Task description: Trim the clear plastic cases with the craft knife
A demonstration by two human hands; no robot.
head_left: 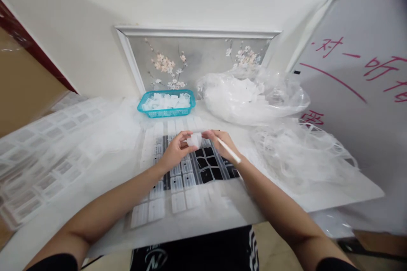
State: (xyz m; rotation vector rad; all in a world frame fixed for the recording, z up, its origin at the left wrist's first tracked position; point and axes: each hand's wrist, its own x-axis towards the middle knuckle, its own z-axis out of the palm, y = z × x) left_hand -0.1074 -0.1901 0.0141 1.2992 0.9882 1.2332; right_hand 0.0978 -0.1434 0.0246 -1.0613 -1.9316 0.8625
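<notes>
My left hand (176, 151) pinches a small translucent white plastic piece (194, 140) between thumb and fingers, above the middle of the table. Close against it on the right, my right hand (221, 139) is closed around a slim white stick-like tool (229, 150), whose back end points down toward the wrist. The tool's working tip is too blurred to make out. Below both hands lie rows of clear rectangular plastic cases (177, 183) and a block of black squares (208, 162) in a pale frame.
A turquoise basket (147, 113) full of small white pieces stands at the back. Beside it is a bulging clear plastic bag (254, 97). Tangled clear strips (305, 152) lie on the right, stacked clear trays (54, 152) on the left. A whiteboard (359, 17) rises at right.
</notes>
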